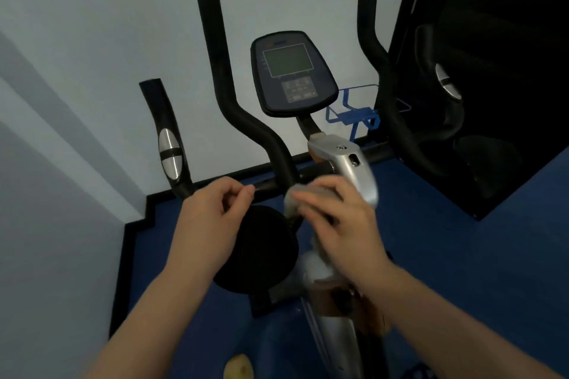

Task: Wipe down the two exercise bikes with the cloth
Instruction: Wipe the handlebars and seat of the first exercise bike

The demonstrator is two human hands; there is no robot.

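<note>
The exercise bike (341, 163) stands close to a pale wall (92, 24) on a blue floor (462, 255). Its screen box (292, 74) sits up high between two tall black handles. The right hand (335, 218) is just below the bike's silver neck. Its fingers are curled around a grey cloth (295, 197) and press it against the black bar under the screen box. The cloth looks blurry. The left hand (209, 212) is to the left of the cloth, beside the same bar. Its fingers are bent and close together, and I cannot tell if they touch the bar.
</note>
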